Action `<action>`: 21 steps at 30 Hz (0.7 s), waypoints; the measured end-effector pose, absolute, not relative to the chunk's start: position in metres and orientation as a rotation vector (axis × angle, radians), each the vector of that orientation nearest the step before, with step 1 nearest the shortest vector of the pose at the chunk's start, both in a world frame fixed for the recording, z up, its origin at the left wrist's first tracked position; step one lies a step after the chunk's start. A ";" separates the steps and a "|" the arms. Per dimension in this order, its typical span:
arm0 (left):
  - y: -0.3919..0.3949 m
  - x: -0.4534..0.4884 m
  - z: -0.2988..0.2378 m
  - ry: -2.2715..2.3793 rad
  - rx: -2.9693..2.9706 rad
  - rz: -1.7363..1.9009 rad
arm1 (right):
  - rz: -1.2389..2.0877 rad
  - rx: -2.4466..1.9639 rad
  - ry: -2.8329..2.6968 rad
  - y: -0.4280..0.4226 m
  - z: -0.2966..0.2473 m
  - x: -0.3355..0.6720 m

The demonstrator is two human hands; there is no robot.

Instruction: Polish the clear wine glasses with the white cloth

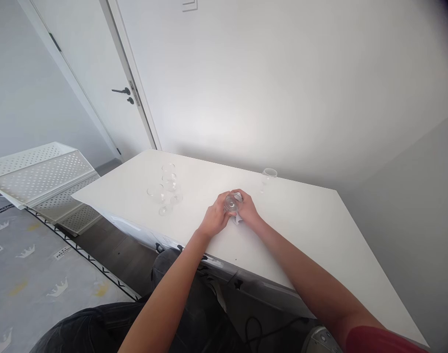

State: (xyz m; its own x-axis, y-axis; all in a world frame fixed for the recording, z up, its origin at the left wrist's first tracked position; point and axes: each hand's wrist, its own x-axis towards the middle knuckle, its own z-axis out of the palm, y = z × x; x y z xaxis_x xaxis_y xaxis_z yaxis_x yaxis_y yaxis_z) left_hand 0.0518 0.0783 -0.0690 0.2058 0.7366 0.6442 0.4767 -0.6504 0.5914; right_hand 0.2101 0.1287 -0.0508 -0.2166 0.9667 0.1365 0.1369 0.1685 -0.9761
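Note:
A clear stemmed glass point(231, 203) is held between my two hands over the middle of the white table point(301, 220). My left hand point(215, 215) wraps round its left side. On the other side, my right hand point(248, 208) presses a white cloth point(238, 220) against the glass, and part of the cloth hangs below the fingers. Some of the fingertips are hidden behind the glass. To the left stand several more clear wine glasses point(156, 192), close together. Another glass point(270, 173) stands alone near the table's back edge, right of my hands.
White wall runs behind the table. A door with a black handle point(126, 91) is at the back left. White perforated metal shelves point(43, 176) and a grey crown-patterned mattress point(36, 269) lie to the left. A dark cable point(260, 333) runs beneath the table.

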 end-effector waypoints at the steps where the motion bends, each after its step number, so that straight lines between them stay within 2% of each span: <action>1: 0.078 0.052 -0.070 1.146 2.217 1.413 | 1.116 -1.106 -1.590 0.130 -0.051 0.211; 8: 0.080 0.051 -0.068 1.292 1.976 1.614 | 0.555 -1.445 -1.822 0.136 -0.052 0.221; 10: 0.081 0.050 -0.065 1.389 1.846 1.707 | 0.401 -1.419 -1.975 0.134 -0.049 0.224; 15: 0.082 0.049 -0.057 1.507 1.594 1.778 | 0.414 -1.091 -2.494 0.111 -0.038 0.220; 21: 0.083 0.049 -0.055 1.578 1.633 1.677 | 0.188 -1.162 -2.798 0.091 -0.028 0.207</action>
